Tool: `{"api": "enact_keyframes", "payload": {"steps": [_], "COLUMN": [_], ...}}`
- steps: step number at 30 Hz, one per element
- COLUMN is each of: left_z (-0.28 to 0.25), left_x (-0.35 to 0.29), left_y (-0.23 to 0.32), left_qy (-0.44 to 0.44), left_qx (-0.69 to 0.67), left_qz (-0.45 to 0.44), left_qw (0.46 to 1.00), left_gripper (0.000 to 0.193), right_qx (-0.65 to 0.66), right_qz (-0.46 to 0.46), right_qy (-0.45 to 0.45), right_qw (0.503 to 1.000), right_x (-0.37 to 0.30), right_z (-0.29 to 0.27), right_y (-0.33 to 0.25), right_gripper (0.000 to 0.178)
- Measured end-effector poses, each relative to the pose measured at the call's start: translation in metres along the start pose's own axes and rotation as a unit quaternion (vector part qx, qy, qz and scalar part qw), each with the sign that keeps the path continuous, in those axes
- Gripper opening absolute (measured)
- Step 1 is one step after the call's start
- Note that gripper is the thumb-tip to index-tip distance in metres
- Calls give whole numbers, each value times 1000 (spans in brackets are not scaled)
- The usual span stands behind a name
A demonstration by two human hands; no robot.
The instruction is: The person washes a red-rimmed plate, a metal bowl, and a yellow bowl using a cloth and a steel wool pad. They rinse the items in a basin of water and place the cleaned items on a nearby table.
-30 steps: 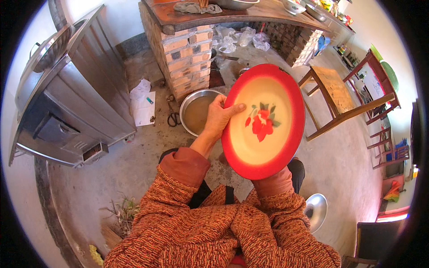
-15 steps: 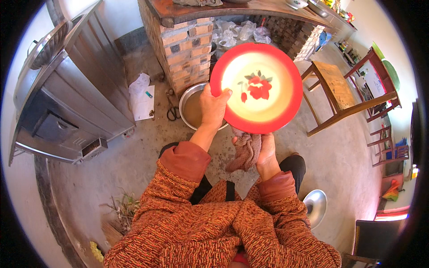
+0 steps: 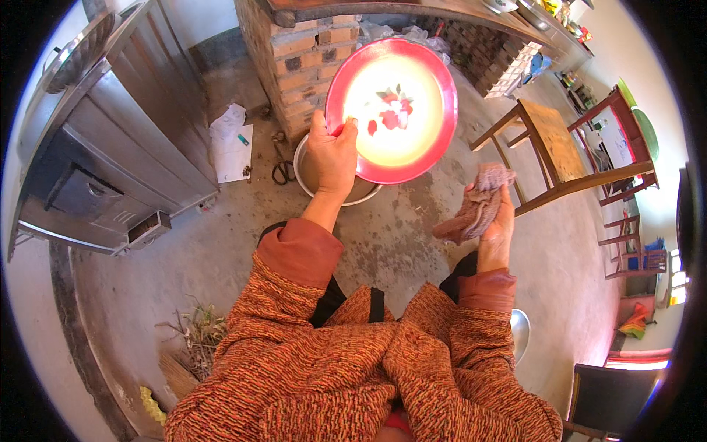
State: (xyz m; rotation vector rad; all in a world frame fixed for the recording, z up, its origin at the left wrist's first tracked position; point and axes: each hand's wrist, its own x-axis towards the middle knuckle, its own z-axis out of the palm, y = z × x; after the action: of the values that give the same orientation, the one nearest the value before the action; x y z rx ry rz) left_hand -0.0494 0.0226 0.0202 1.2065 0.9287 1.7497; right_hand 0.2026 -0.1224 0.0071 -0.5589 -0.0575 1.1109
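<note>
Clock positions read about the basin, wearer at 6. Nearest, at 5: shiny metal bowl, mostly hidden behind the right sleeve; only its outer side shows. Right hand, between 4 and 5, is half curled about a crumpled pinkish-brown cloth, thumb and fingers apart with the cloth between them; some fingers covered by folds. Left hand is closed on the rim of the red-rimmed basin at 8, thumb on the inner face, remaining fingers out of sight behind. Basin is held up ahead of the wearer, hollow side toward the head; outline nearly round, slightly longer from 12 to 6. Flower motif washed out by glare, leaves toward 12. Basin and cloth are apart, stained floor showing between. Beyond, at 7, metal pan on the floor, largely covered by left hand and basin; contents hard to make out. Wooden seat, between 3 and 4, well apart from the basin's edge. Brick pillar at 10, its right side overlapped by the rim. Plastic bags at 1, partly hidden.
</note>
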Motion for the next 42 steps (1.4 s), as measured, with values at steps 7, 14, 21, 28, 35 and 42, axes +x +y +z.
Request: {"api": "enact_keyframes", "payload": {"steps": [7, 14, 21, 28, 35, 42], "left_z": [7, 11, 18, 23, 22, 16], "left_x": [-8, -18, -30, -41, -44, -43], "left_y": [3, 4, -6, 4, -3, -7], "left_qy": [-46, -135, -338, -420, -412, -398], "left_qx": [104, 166, 186, 109, 107, 166], "left_qz": [50, 101, 98, 12, 104, 170], "left_qw": [992, 972, 917, 901, 899, 886], "left_gripper": [14, 18, 17, 18, 19, 23], "right_qx": [-453, -410, -383, -869, -860, -867], "right_qz": [-109, -146, -155, -271, -293, -249], "right_qy": [-170, -188, -227, -229, -352, -313], "right_qw": [868, 881, 882, 346, 225, 297], "right_x": [-17, -36, -31, 9, -2, 6], "right_z": [30, 89, 159, 136, 112, 102], "right_y": [-20, -30, -13, -9, 43, 35], "right_gripper": [28, 29, 27, 54, 63, 23]}}
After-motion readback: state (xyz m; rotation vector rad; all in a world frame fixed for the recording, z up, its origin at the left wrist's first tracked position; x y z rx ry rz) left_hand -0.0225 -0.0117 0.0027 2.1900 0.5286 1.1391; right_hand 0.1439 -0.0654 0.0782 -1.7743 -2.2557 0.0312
